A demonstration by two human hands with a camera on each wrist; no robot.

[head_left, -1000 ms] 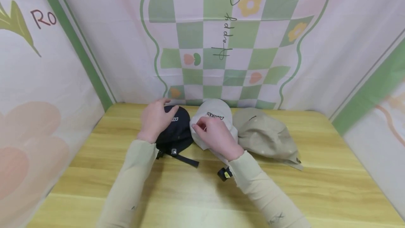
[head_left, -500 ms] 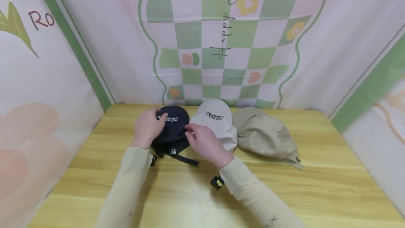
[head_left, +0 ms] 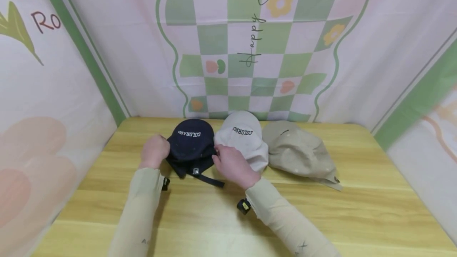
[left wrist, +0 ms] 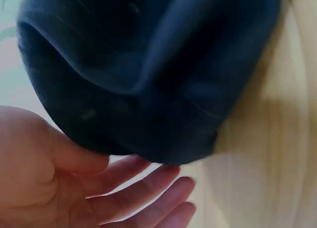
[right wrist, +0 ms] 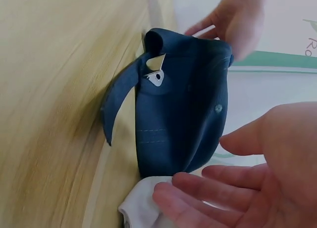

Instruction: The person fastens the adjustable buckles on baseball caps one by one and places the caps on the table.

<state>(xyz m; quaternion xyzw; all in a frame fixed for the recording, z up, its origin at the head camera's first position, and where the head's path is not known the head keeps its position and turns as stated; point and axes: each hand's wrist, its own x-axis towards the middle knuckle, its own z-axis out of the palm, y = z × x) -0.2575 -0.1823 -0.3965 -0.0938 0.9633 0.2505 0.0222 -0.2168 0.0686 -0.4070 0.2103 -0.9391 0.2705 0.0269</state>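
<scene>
A navy baseball cap [head_left: 191, 142] with white lettering sits on the table, its back strap and metal buckle [right wrist: 156, 77] toward me. My left hand [head_left: 154, 152] is at its left edge. In the left wrist view, that hand's thumb and loosely bent fingers [left wrist: 143, 193] are at the cap's edge, with gaps between the fingers. At the cap's right side is my right hand [head_left: 235, 165], between it and a light grey cap [head_left: 244, 132]. The right wrist view shows its thumb [right wrist: 242, 141] near the navy fabric and its fingers extended by the grey cap.
A khaki cap [head_left: 300, 150], crumpled, lies right of the grey cap, against it. The wooden table [head_left: 207, 225] ends at the back against a hanging checked cloth [head_left: 242, 86]. A black strap end [head_left: 212, 181] lies in front of the navy cap.
My left hand has moved from over the navy cap leftward and down to its left edge, uncovering the lettering. The right hand has shifted from in front of the grey cap down-left to the navy cap's side.
</scene>
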